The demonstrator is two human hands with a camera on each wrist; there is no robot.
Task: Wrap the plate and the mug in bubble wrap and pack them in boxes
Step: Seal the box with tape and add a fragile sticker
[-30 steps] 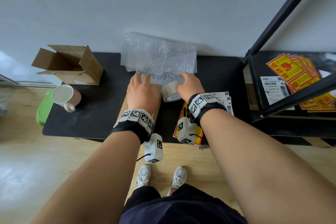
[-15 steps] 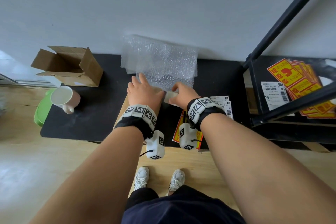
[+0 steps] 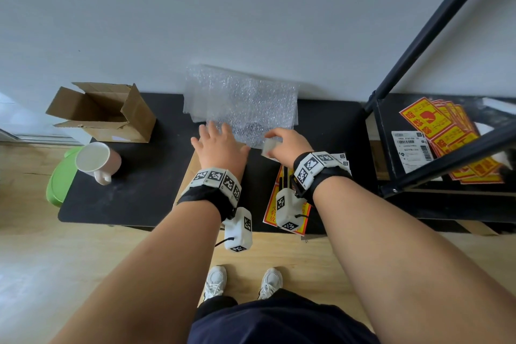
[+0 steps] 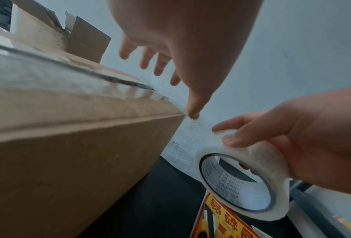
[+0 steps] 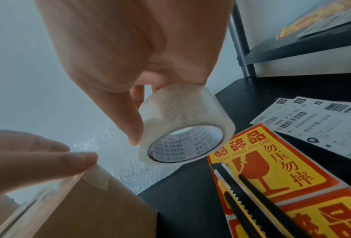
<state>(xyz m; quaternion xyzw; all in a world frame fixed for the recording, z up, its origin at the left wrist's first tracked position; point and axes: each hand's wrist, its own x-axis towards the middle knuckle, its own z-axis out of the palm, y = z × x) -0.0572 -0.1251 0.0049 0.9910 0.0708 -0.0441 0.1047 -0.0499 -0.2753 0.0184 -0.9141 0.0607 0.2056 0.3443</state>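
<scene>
Standing at a black table [image 3: 134, 195], a taped box [image 4: 72, 145] is pressed under the spread fingers of the left hand [image 3: 219, 148]. A tape roll [image 5: 182, 127] is pinched by the right hand [image 3: 287, 145]. Bubble wrap [image 3: 245, 103] lies behind; the mug [image 3: 97, 160] and the green plate [image 3: 57, 184] sit unwrapped at the left edge.

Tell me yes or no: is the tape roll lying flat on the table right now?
No. The right hand grips the tape roll and holds it in the air, clear of the black table.
</scene>
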